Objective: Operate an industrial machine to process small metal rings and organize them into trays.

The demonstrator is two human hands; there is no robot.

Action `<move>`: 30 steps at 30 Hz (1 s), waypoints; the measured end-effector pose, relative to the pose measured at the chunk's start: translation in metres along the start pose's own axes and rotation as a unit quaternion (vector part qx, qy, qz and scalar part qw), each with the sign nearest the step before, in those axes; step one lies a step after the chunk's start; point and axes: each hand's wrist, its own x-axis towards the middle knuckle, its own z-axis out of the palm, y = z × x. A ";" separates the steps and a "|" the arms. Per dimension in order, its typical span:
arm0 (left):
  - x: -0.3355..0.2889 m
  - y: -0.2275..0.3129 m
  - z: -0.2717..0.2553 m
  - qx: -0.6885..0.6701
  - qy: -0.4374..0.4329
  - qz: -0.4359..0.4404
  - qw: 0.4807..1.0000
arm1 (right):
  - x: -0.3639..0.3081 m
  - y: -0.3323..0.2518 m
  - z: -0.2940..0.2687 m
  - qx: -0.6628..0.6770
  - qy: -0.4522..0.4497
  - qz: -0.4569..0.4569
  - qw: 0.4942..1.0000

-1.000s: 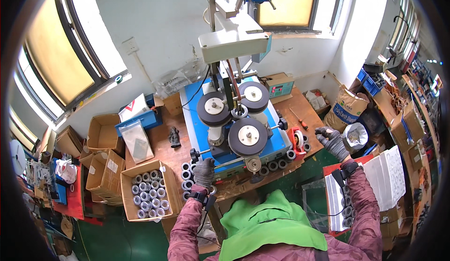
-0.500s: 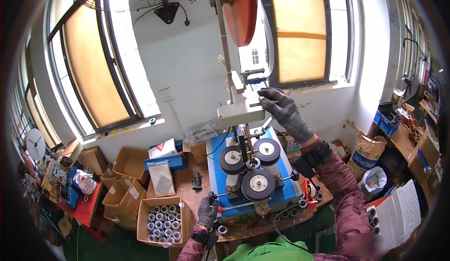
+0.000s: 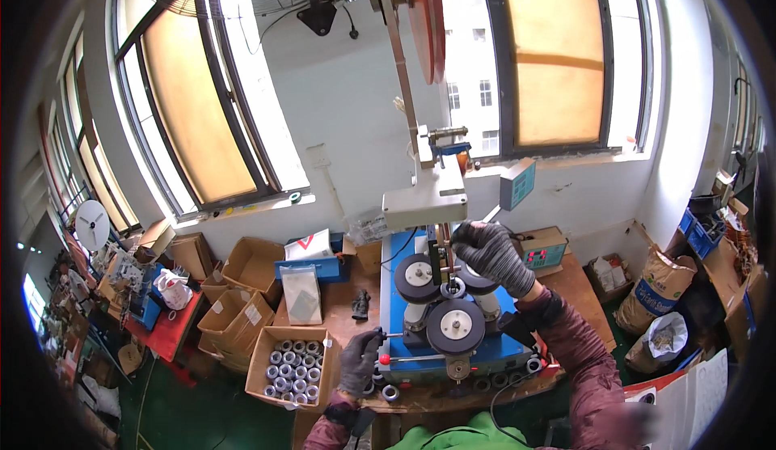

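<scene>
A blue-topped machine (image 3: 393, 308) with three dark rollers stands on the bench. My right hand (image 3: 493, 254), in a grey glove, is closed beside the upright guide (image 3: 439, 252) above the rollers; what its fingers pinch is hidden. My left hand (image 3: 356, 363), gloved too, is wrapped round the black knob (image 3: 380, 334) of a rod at the machine's left side. The front roller (image 3: 455, 326) and left roller (image 3: 418, 278) show fully; my right hand partly covers the third roller (image 3: 480, 280). Between them sits a metal ring (image 3: 453, 287).
Left of my left hand, a cardboard box (image 3: 257, 365) holds several metal rings. More rings, including one (image 3: 390, 392), lie along the bench's front. A control box (image 3: 542, 249) with a lit display stands behind right. An orange-red reel (image 3: 422, 21) hangs above the machine.
My right hand has come down from beside the machine's upper white arm to the guide near the rollers. My left hand stays at the knob. The view has shifted, moving the scene rightward in the picture.
</scene>
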 end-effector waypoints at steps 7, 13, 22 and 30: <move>-0.003 0.041 0.070 -0.172 -0.191 -0.048 0.965 | -0.142 0.047 0.062 0.028 -0.060 0.134 0.989; -0.017 0.036 0.114 -0.215 -0.326 -0.124 0.912 | -0.225 0.053 0.077 -0.027 -0.119 0.203 0.972; 0.041 0.038 0.134 0.033 -0.065 0.102 0.992 | -0.237 0.073 0.045 0.036 -0.046 0.211 0.976; 0.050 0.015 0.159 0.042 -0.026 0.066 0.997 | -0.247 0.095 0.038 0.046 -0.083 0.233 0.968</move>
